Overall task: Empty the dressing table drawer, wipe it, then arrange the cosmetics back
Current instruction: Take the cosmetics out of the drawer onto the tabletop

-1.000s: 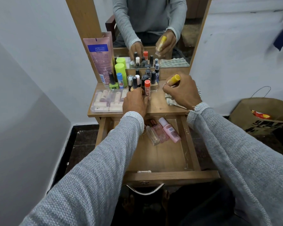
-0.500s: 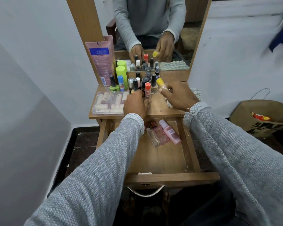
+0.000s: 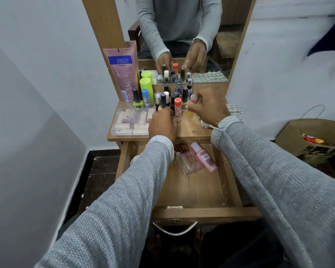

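The dressing table drawer (image 3: 201, 212) is pulled out. At its back lie a pink bottle (image 3: 205, 158) and two clear bottles (image 3: 186, 163). Many small cosmetics (image 3: 174, 93) stand crowded on the table top (image 3: 191, 130). My left hand (image 3: 162, 124) is closed around the base of an upright orange-capped tube (image 3: 177, 105). My right hand (image 3: 209, 107) is just right of it, fingers curled on the yellow-capped tube (image 3: 189, 113). The tube's yellow end points down at the table top and its pale pink end shows between my fingers.
A clear box of pale tubes (image 3: 132, 122) lies on the table's left side, with a tall pink tube (image 3: 122, 72) and green cans (image 3: 146, 87) behind it. A checked cloth (image 3: 234, 111) sits under my right wrist. A paper bag (image 3: 315, 146) stands on the floor at right.
My right hand has moved left and down toward the bottle cluster, turning the yellow tube so its yellow end points at the table. My left hand stayed on the orange-capped tube.
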